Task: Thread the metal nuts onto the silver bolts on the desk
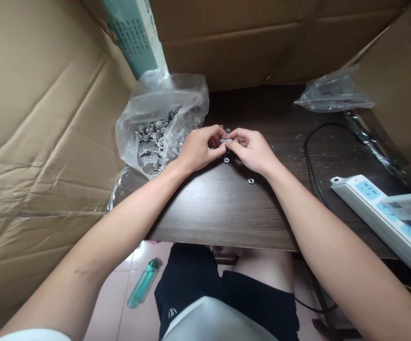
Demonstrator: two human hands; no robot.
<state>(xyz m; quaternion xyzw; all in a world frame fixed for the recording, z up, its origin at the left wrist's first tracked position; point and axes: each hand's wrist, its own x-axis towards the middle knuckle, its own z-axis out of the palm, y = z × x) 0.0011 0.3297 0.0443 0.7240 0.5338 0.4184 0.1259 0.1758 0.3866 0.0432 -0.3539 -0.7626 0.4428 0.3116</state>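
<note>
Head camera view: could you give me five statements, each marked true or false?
1. The left hand and right hand meet at a small metal piece. True.
2. The plastic bag beside the left hand is tied shut. False: it is open.
3. A loose nut lies on the table. True.
4. The green bottle is on the table. False: it is on the floor.
5. The power strip is right of the hands. True.

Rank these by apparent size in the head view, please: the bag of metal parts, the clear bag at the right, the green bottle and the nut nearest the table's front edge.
1. Bag of metal parts
2. Clear bag
3. Green bottle
4. Nut
</note>
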